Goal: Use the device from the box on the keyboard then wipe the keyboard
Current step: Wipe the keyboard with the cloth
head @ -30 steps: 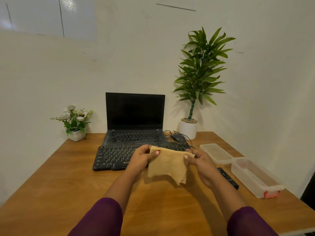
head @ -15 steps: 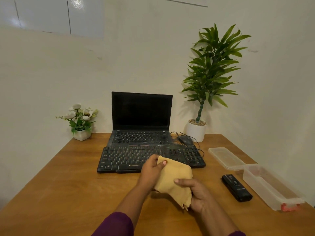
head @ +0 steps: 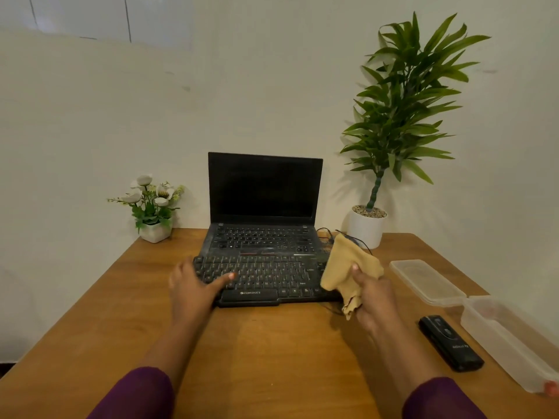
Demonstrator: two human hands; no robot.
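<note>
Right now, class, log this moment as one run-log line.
left hand: rests on left end of keyboard | right hand: holds cloth at its right end | device: on table beside open box

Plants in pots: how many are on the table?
2. A small flowering plant stands at the back left of the table, beside the laptop; a tall leafy plant stands at the back right. None seems hidden.

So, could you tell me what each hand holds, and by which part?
The right hand grips the yellow cloth by its bunched right side. The left hand holds nothing; it rests on the left end of the black keyboard.
</note>
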